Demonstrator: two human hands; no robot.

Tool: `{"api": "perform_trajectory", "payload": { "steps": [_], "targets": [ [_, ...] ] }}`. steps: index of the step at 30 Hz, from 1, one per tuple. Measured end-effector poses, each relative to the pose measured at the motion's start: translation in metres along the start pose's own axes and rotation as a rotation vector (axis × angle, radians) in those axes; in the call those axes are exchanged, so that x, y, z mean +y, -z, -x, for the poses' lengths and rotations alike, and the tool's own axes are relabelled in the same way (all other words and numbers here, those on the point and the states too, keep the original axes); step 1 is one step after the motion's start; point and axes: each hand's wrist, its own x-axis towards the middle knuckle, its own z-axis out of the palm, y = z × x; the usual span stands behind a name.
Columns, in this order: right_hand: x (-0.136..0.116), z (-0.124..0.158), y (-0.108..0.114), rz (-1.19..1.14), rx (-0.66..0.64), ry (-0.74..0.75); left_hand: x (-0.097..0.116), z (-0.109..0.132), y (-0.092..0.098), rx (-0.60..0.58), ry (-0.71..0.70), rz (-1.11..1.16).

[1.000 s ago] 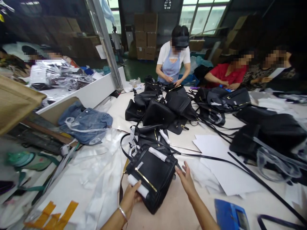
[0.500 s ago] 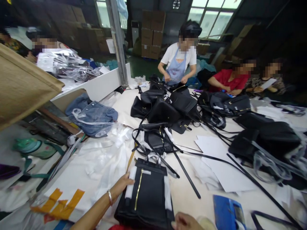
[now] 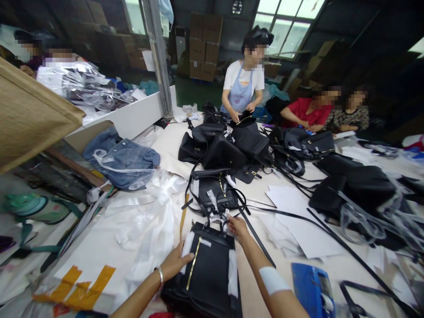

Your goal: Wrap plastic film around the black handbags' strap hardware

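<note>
Against left hand (image 3: 176, 261) | black bag (image 3: 212, 274), side clamped | right hand (image 3: 238, 228) by handle (image 3: 217, 217), grip unclear

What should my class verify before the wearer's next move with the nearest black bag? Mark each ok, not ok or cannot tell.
1. Left hand on the black bag: ok, at its left side.
2. Right hand near the bag's top: ok.
3. Right-hand grip: cannot tell.
4. White wraps along both sides: ok.
5. Gold zip fully shut: cannot tell.
</note>
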Motion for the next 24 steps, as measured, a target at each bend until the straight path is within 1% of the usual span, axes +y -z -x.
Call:
{"api": "perform_trajectory", "payload": {
  "steps": [2,4,6,8,11,15,18,20,22,24],
  "targets": [
    [-0.002,-0.001,-0.003,0.035,0.021,0.021,-0.002,0.004,0.000,0.017,0.006,-0.008],
    [-0.010,0.001,-0.002,0.093,0.026,0.070,-0.005,0.005,0.000,0.036,0.022,-0.008],
    [-0.021,0.004,-0.002,0.172,-0.009,0.133,-0.007,0.004,0.001,0.042,0.031,-0.015],
    [-0.033,0.006,-0.007,0.279,-0.081,0.185,-0.008,0.002,0.002,0.037,0.044,-0.025],
    [-0.043,0.003,-0.029,0.444,-0.176,0.225,-0.010,-0.002,0.003,0.017,0.068,-0.022],
    [-0.040,0.000,-0.072,0.560,-0.201,0.240,-0.014,-0.007,-0.001,-0.027,0.084,-0.055],
    [-0.037,0.003,-0.095,0.549,-0.191,0.240,-0.015,-0.009,-0.004,-0.055,0.075,-0.125],
    [-0.041,0.006,-0.100,0.496,-0.195,0.233,-0.015,-0.009,-0.005,-0.064,0.086,-0.143],
    [-0.056,0.006,-0.095,0.401,-0.218,0.222,-0.016,-0.008,-0.005,-0.061,0.100,-0.140],
    [-0.081,0.005,-0.078,0.265,-0.242,0.224,-0.017,-0.008,-0.005,-0.059,0.109,-0.140]
  ]
}}
